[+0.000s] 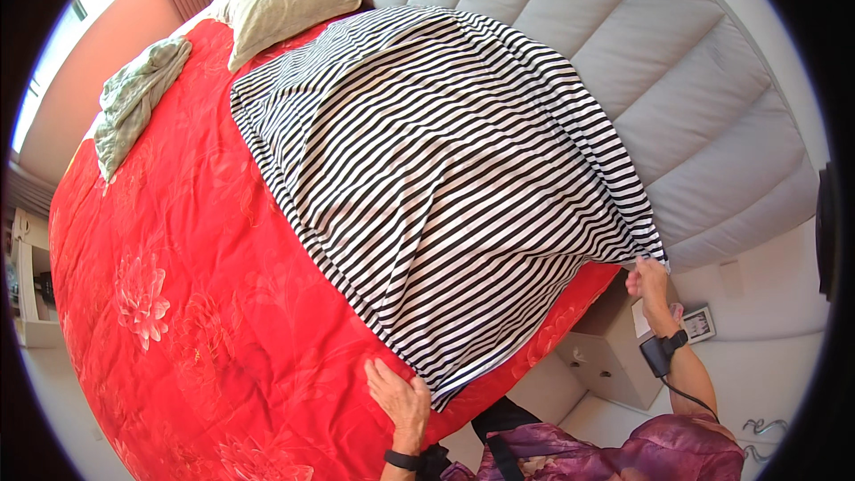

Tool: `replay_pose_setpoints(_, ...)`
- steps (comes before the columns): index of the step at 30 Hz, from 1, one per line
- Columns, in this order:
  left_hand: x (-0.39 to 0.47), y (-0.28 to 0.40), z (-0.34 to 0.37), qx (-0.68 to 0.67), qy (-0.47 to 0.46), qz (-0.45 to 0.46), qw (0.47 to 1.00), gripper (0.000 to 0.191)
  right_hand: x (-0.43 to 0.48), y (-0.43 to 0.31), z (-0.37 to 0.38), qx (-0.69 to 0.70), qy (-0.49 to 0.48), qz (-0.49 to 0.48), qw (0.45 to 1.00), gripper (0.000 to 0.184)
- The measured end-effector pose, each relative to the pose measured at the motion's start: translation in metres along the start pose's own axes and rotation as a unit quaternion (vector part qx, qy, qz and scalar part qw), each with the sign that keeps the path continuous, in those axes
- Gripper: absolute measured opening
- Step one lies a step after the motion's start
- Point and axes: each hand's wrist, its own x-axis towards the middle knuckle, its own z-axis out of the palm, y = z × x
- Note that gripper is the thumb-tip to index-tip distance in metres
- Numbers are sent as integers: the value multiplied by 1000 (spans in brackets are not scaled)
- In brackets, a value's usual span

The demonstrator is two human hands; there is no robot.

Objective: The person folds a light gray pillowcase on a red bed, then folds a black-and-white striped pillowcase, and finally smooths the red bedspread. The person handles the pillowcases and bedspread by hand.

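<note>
A black-and-white striped cloth [441,180] lies spread with soft creases over a red floral bedspread [194,260]. At the near bottom corner of the cloth, my left hand [401,397] rests on the red bedspread with its fingers apart, close beside the striped hem. My right hand [648,280] is at the cloth's right corner, near the headboard, its fingers curled on the striped edge. Straps with a dark device are on my right wrist, and a black band is on my left wrist.
A grey padded headboard [668,113] borders the bed. A beige pillow [287,3] and a crumpled green-grey cloth [137,100] lie at the far side. Below my right arm stand a bedside cabinet [614,361] and a picture frame [699,325].
</note>
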Motion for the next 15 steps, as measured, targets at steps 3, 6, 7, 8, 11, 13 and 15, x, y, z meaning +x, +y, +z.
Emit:
replay_pose_setpoints(3,35,1,3,-71,63,78,992,73,-7,-64,43,-205,48,-356,911,29)
replay_pose_setpoints(6,77,11,20,-116,82,126,982,74,36,-111,87,-258,33,-550,793,52)
replay_pose_setpoints(7,90,15,28,-126,89,143,978,74,60,-123,103,-270,33,-558,784,54)
replay_pose_setpoints(8,101,17,38,-111,72,152,979,74,83,-130,120,-281,34,-570,771,55)
replay_pose_setpoints(11,117,27,71,-131,6,155,979,74,139,-136,159,-392,93,-537,741,52)
replay_pose_setpoints(13,120,28,88,-54,44,192,979,72,158,-129,179,-432,120,-546,708,47)
replay_pose_setpoints(15,121,26,100,-31,55,189,980,72,169,-120,185,-390,95,-579,710,41)
